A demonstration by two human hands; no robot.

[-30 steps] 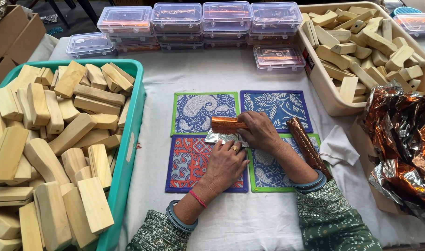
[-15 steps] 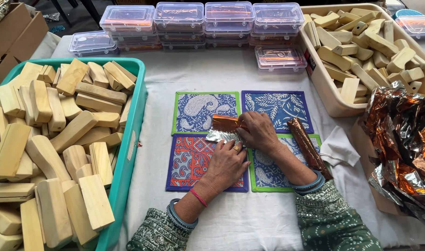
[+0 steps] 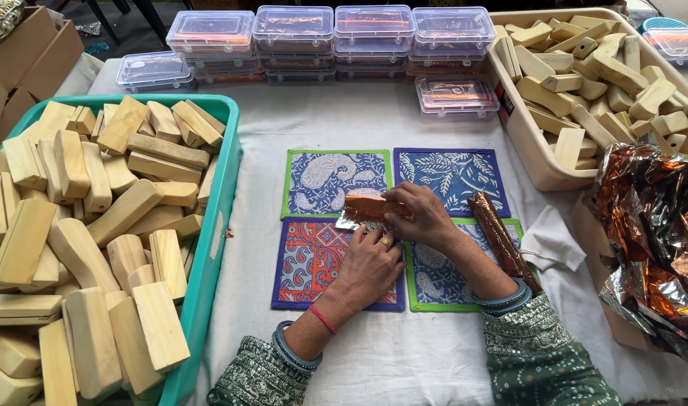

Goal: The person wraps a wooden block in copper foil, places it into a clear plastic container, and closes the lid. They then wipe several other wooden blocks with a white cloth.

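- Head view: both hands are working at the middle of the table, over four patterned mats (image 3: pixel 332 180) that are lying in a square on the white cloth (image 3: pixel 374 124).
- The right hand (image 3: pixel 423 214) is curling its fingers over the right end of a block wrapped in copper foil (image 3: pixel 368 208), pinching it from above.
- The left hand (image 3: pixel 370 263) is lying flat with fingers together, pressing its fingertips on the silver foil edge just below the block.
- The block is sitting where the four mats are meeting, touching both hands.
- A finished foil-wrapped stick (image 3: pixel 502 239) is lying slantwise just beside the right forearm.
- A green tub (image 3: pixel 216 218) on the left is holding plain wooden blocks (image 3: pixel 126 214); a beige tub (image 3: pixel 520 143) on the right is holding more.
- Crumpled foil sheets (image 3: pixel 652 225) are lying at the right edge.
- Clear plastic boxes (image 3: pixel 291 34) are standing stacked along the far side.
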